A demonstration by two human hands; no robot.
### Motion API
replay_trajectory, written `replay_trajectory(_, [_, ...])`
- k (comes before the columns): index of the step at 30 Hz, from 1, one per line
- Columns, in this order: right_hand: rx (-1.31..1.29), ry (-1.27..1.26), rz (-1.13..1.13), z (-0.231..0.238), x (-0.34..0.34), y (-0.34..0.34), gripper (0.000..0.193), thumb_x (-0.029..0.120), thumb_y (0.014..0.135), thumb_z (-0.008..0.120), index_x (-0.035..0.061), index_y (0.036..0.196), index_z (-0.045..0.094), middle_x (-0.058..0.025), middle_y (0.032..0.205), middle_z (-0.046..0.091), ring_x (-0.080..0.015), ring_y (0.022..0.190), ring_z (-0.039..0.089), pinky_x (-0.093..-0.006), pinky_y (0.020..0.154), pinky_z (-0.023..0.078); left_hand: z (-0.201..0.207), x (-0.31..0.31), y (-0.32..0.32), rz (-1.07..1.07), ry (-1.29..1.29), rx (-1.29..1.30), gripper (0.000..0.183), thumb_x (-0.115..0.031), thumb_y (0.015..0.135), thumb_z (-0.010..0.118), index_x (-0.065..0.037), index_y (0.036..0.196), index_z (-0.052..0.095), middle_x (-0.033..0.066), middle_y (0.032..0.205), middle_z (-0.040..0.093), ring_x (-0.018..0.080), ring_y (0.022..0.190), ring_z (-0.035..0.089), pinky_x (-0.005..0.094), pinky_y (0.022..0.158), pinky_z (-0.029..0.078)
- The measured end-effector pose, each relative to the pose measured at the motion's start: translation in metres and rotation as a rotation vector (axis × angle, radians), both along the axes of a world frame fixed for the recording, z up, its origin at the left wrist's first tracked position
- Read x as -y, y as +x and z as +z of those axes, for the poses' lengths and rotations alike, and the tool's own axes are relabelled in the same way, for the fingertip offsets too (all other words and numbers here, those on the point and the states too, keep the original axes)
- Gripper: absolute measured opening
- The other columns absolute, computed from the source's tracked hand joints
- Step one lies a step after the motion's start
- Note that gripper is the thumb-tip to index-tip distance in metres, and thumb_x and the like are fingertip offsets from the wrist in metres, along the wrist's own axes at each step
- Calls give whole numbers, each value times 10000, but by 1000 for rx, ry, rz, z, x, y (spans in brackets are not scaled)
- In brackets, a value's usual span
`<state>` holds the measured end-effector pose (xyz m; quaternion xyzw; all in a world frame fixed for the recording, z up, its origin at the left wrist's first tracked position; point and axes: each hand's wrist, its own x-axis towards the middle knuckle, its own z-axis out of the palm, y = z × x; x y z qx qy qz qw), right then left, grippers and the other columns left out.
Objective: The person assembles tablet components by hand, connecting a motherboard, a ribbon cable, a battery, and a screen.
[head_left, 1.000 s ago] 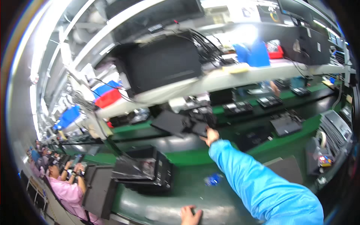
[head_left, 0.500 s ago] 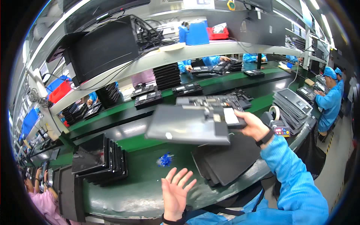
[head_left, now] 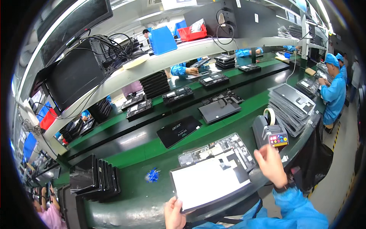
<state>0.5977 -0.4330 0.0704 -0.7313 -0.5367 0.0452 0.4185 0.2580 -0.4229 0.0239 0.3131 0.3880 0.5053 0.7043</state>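
Observation:
An opened flat electronic device lies near me, its white-backed display panel (head_left: 211, 181) hinged or laid against a body of bare circuit boards (head_left: 244, 152). My left hand (head_left: 174, 213) grips the panel's near left corner between thumb and fingers. My right hand (head_left: 271, 165) is raised off the device's right side, in front of the tape dispenser (head_left: 270, 131). Its thumb and fingers are drawn together in a pinch; whether anything small is between them is hidden. The dark panels that lay there before are covered or out of sight.
Stacked black panels (head_left: 95, 177) stand left, near blue bits (head_left: 152, 175). A black panel with white print (head_left: 179, 130) lies beyond the device. Opened devices (head_left: 177, 95) sit along the belt. Grey sheets (head_left: 291, 107) pile at right. A shelf (head_left: 198, 45) crosses above; co-workers sit beyond.
The device has come down from mid-air onto the near bench, its white panel side now showing. My right hand has let go of it; my left hand, empty before, now grips its corner.

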Motion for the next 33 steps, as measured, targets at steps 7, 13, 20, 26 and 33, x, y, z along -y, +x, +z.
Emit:
replay_trajectory(7, [-387, -254, 154, -11, 12, -25, 406, 297, 830, 684, -46, 961, 509, -84, 734, 599, -157, 637, 591, -297, 584, 477, 14, 11, 7, 80, 1, -125, 170, -69, 926, 524, -23, 1087, 555, 38, 989, 616, 132, 930, 587, 273, 780, 495])
replay_trajectory(13, [-1025, -372, 490, -9, 21, -19, 362, 196, 909, 596, -49, 1168, 538, -51, 1037, 617, -91, 925, 535, -248, 827, 439, 36, 14, 9, -22, -61, -101, 180, -116, 909, 565, -13, 1058, 570, 22, 944, 616, 124, 852, 570, 283, 771, 468])
replay_trajectory(20, [-1239, -305, 546, -22, 16, -24, 309, 105, 920, 557, -43, 1189, 525, -39, 1096, 601, -90, 997, 513, -247, 884, 419, 80, -87, 21, -50, 1181, -1397, 244, -123, 887, 569, 30, 1076, 567, 107, 981, 625, 204, 784, 622, 323, 694, 503])
replay_trajectory(26, [-1255, -244, 582, -29, 18, -25, 299, 82, 916, 553, -41, 1187, 526, -38, 1094, 601, -89, 988, 523, -253, 884, 426, 81, -149, 45, -763, 331, -937, 197, -174, 857, 644, 12, 920, 655, 35, 835, 653, 82, 762, 581, 234, 710, 479])
replay_trajectory(33, [-1301, -202, 591, -28, 12, -24, 303, 74, 914, 550, -43, 1193, 525, -41, 1083, 602, -89, 977, 530, -257, 870, 437, 95, -152, 59, -778, 186, -952, 217, -204, 828, 691, 6, 866, 650, 14, 761, 629, 63, 700, 553, 210, 644, 458])
